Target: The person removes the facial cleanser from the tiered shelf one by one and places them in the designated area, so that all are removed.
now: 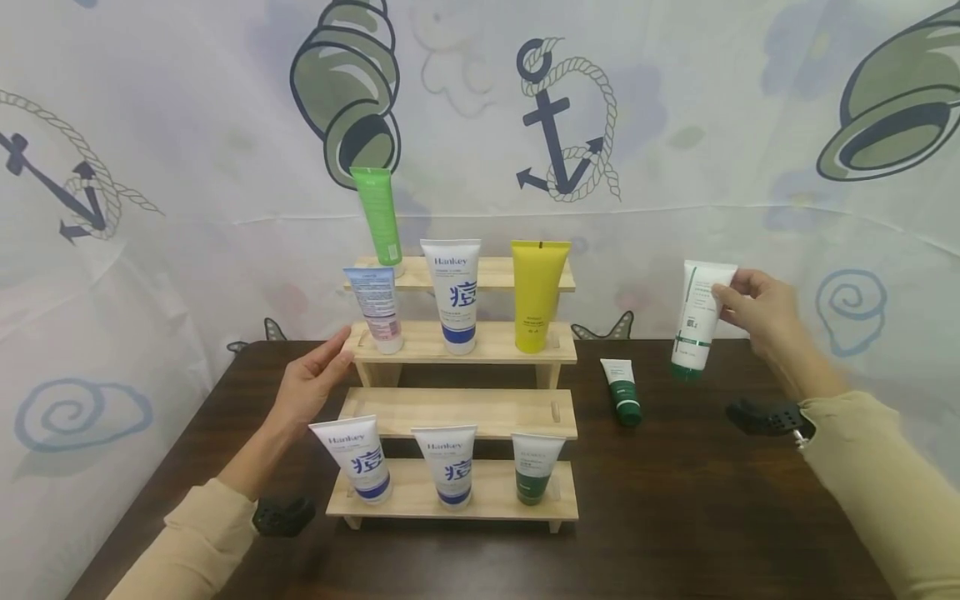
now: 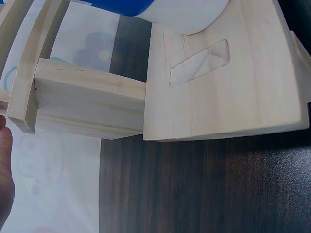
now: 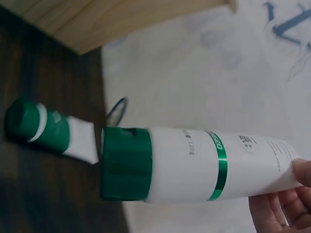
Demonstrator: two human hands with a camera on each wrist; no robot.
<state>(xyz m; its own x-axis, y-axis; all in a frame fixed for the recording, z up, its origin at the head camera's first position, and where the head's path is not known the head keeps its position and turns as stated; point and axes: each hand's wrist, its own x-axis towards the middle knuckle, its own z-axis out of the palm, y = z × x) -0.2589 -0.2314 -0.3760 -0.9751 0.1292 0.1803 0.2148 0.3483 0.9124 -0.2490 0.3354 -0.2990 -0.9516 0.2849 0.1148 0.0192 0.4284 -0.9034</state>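
Observation:
At the right, my right hand [image 1: 761,308] pinches a white tube [image 1: 701,312] near its flat sealed end. Its green cap [image 3: 126,164] points down, above the table's back edge in the head view. My left hand [image 1: 310,377] touches the left end of the stepped wooden display rack [image 1: 457,411], beside its second tier from the top, with fingers extended. Only part of that hand [image 2: 5,167] shows in the left wrist view. Near it on that tier stands a blue-and-pink tube [image 1: 377,308], beside a white-and-blue tube [image 1: 452,292] and a yellow tube [image 1: 538,292].
A leaning green tube [image 1: 378,217] stands on the top tier. The lowest tier holds two white-and-blue tubes [image 1: 356,458] [image 1: 447,465] and a white-and-green one [image 1: 536,467]. A small green-and-white tube [image 1: 622,392] lies on the dark table [image 1: 675,517]. Behind hangs a patterned cloth [image 1: 465,167].

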